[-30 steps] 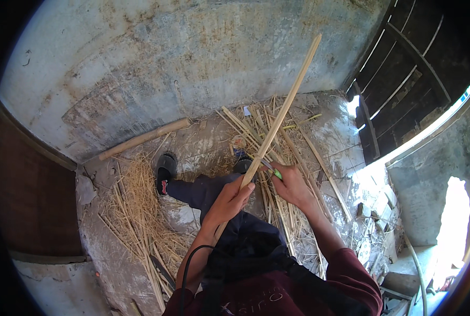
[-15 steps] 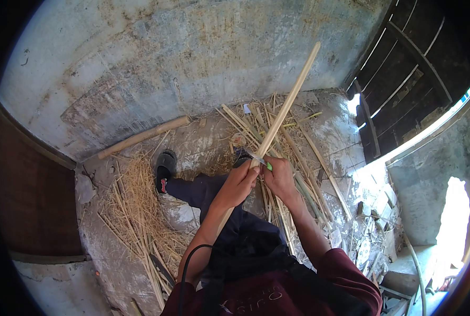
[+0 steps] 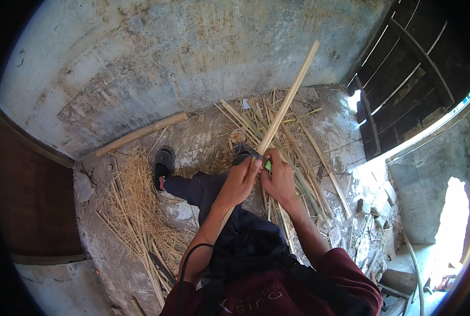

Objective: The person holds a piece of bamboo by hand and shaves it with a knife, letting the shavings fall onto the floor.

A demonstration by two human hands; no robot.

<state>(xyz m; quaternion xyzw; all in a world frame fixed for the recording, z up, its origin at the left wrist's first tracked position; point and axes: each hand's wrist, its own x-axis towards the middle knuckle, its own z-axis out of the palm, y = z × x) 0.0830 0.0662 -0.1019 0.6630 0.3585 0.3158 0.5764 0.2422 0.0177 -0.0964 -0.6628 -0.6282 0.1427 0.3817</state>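
A long, pale bamboo strip (image 3: 293,92) slants from under my left forearm up toward the wall. My left hand (image 3: 237,184) is closed around it, with the thumb along the strip. Close beside it, my right hand (image 3: 280,181) is closed on a knife with a green handle (image 3: 268,166). The knife's dark blade (image 3: 253,152) lies across the strip just beyond my left thumb. Fingers hide most of the handle.
Thin shavings (image 3: 140,197) are heaped on the floor at left, beside my shoe (image 3: 163,162). Bamboo strips (image 3: 308,181) lie scattered at right, near broken rubble (image 3: 380,208). A thick bamboo pole (image 3: 142,133) rests along the wall (image 3: 192,58). Dark wooden boards (image 3: 409,79) stand at the far right.
The knife has turned slightly, so its blade looks dark rather than bright. My right hand has tilted and its fingers sit closer to the strip. My left hand keeps its grip.
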